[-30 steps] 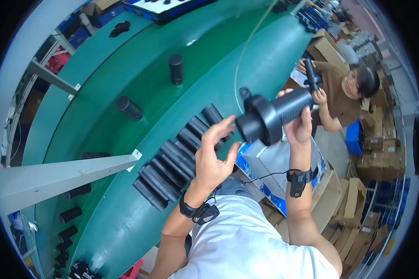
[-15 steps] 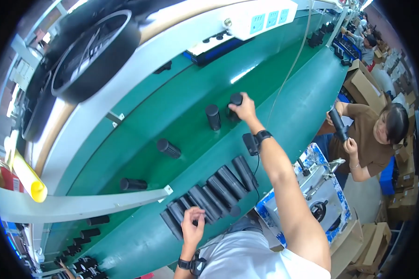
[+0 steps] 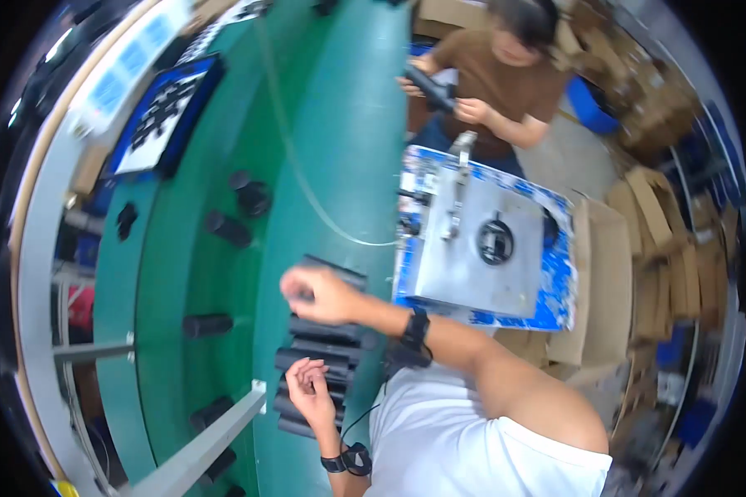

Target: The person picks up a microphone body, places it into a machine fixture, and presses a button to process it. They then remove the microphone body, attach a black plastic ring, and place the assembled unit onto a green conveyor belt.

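A row of black ribbed cylinders (image 3: pixel 317 346) lies side by side on the green bench, nearest to both hands. My left hand (image 3: pixel 311 393) hovers over or rests lightly on the lower part of the row, fingers loosely bent and apart, holding nothing I can see. My right hand (image 3: pixel 322 296) is above the upper part of the row, its fingers curled and smeared by motion; whether anything is in them is hidden. In the green channel to the left, one black cylinder (image 3: pixel 251 195) is beside another black cylinder (image 3: pixel 228 229), with a further cylinder (image 3: pixel 207 325) lower down.
A grey metal fixture (image 3: pixel 477 248) with a lever stands on a blue-and-white surface at right. Beyond it a co-worker (image 3: pixel 493 91) in brown holds a black tube (image 3: pixel 431 89). Cardboard boxes (image 3: pixel 603 282) line the right side. A grey rail (image 3: pixel 203 447) crosses the bench at lower left.
The view has turned to the right. My right hand has let go of the cylinder in the channel and come back over the row. My left hand stays by the row.
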`<state>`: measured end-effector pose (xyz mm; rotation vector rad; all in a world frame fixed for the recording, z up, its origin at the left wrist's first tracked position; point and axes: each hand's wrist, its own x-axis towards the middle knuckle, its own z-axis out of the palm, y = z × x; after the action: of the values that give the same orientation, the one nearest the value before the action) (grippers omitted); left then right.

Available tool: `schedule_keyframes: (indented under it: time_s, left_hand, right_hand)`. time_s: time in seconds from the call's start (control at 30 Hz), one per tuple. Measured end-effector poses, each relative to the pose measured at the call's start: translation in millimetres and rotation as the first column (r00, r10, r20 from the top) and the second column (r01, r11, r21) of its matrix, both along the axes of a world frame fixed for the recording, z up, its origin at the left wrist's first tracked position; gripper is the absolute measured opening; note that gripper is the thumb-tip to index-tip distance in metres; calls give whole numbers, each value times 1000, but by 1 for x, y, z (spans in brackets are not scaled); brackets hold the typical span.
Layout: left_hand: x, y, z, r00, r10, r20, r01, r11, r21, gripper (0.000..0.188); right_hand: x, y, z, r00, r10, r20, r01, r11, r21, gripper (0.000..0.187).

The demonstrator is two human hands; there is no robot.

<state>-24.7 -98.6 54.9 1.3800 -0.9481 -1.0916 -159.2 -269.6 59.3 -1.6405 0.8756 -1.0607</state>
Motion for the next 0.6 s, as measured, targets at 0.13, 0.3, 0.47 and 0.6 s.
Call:
schedule_keyframes:
  time_s: [0.13, 0.3, 0.47, 0.6]
  left_hand:
    - [-54, -26, -5, 933, -356, 50, 355, 935, 26, 15]
    - [-187, -59, 28, 652, -657, 379, 758, 584, -292, 14]
    - [-323, -111, -3, 163, -426, 890, 947, 321, -20, 37]
    - [-336, -139, -35, -156, -342, 927, 961, 163, 222, 39]
  right_hand:
    - [-120, 100, 11, 954, 87, -287, -109, 992, -62, 15]
    - [-281, 128, 35, 471, -703, -532, 776, 617, -130, 20]
    - [-376, 80, 8, -9, -98, -995, 705, 705, -76, 51]
    - [-359, 45, 17, -69, 188, -980, 595, 796, 110, 38]
